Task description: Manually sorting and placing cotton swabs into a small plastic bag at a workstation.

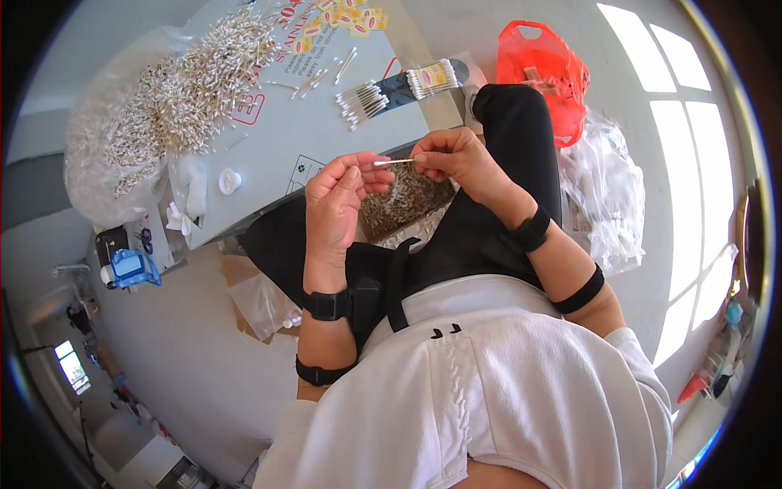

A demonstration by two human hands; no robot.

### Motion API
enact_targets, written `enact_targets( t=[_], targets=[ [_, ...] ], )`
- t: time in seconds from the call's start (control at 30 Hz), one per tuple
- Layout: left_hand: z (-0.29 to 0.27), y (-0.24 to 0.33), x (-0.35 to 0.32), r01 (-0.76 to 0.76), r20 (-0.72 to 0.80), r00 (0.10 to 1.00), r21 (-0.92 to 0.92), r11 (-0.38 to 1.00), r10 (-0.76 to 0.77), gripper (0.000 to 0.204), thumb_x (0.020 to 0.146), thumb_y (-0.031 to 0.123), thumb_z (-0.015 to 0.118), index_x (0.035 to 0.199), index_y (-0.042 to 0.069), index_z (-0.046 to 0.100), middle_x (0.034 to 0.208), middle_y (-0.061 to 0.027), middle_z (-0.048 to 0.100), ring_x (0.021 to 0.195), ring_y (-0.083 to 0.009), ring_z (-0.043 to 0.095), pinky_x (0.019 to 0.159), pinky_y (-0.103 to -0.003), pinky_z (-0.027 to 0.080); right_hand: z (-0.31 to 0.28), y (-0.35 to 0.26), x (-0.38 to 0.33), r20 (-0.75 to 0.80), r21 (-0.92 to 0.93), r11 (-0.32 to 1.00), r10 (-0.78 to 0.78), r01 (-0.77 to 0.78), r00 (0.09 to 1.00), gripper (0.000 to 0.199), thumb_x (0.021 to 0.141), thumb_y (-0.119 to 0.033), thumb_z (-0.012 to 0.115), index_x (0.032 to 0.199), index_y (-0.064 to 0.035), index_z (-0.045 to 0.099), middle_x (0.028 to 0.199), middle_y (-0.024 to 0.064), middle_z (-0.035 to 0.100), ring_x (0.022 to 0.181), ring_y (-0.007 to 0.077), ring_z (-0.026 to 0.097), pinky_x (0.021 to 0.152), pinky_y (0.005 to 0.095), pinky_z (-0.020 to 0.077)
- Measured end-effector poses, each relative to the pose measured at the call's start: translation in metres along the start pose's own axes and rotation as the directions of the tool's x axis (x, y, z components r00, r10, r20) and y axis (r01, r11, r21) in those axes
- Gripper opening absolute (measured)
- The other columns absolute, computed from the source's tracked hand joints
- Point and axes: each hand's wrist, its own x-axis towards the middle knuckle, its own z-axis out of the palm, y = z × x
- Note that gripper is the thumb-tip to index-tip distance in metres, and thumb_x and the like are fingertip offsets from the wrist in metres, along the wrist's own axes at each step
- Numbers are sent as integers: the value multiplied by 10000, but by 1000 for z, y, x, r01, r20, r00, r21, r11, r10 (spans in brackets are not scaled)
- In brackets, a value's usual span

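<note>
Above my lap, my right hand (pixel 458 165) pinches one end of a single cotton swab (pixel 399 161) between thumb and fingertips. The swab lies nearly level, its white tip pointing left. My left hand (pixel 338 191) is at that tip, palm turned up and fingers loosely bent and apart. The tip shows in front of its fingertips; whether they touch it I cannot tell. Beneath both hands, a box of cotton swabs (pixel 393 208) sits between my legs, partly hidden by my hands.
On the grey table (pixel 269 167) lie a big heap of swabs (pixel 195 90) in a clear bag, a row of swabs (pixel 361 103), a swab bundle with a yellow label (pixel 433 79) and yellow labels (pixel 350 18). A red plastic bag (pixel 542 77) and clear bags (pixel 603 196) stand at right.
</note>
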Motion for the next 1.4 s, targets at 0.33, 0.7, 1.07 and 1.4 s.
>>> enact_targets(
  t=[0.33, 0.7, 1.07, 1.4],
  targets=[
    [15, -11, 13, -88, -76, 992, 143, 986, 99, 242, 887, -44, 631, 1129, -53, 648, 957, -113, 691, 795, -143, 667, 749, -262, 555, -4, 0, 4, 15, 206, 974, 97, -98, 995, 95, 927, -112, 665, 904, -20, 671, 781, 11, 637, 647, 55, 541, 581, 188, 436],
    [33, -8, 13, -252, -96, 955, 239, 938, 281, 102, 831, -53, 719, 924, -16, 696, 796, -8, 668, 692, -57, 600, 665, -191, 487, 0, 3, 12, 139, 475, 861, 129, -180, 982, 84, 947, -79, 632, 976, -6, 660, 846, 35, 656, 724, 79, 590, 657, 215, 490],
    [31, -10, 13, -249, -122, 953, 212, 945, 279, 117, 841, -28, 721, 955, -18, 695, 791, -13, 659, 680, -62, 593, 664, -195, 490, 5, -3, 9, 237, 517, 825, 118, -228, 964, 84, 952, -69, 618, 966, 6, 653, 831, 55, 657, 674, 87, 579, 601, 205, 458],
    [25, -10, 16, -313, -246, 919, 17, 950, 308, 55, 919, 39, 659, 937, -6, 634, 845, -70, 629, 686, -132, 552, 652, -283, 471, 1, -2, 10, 235, 521, 814, 150, -255, 960, 171, 996, -132, 559, 936, 2, 647, 789, 62, 642, 645, 92, 564, 535, 199, 414]
  ],
)
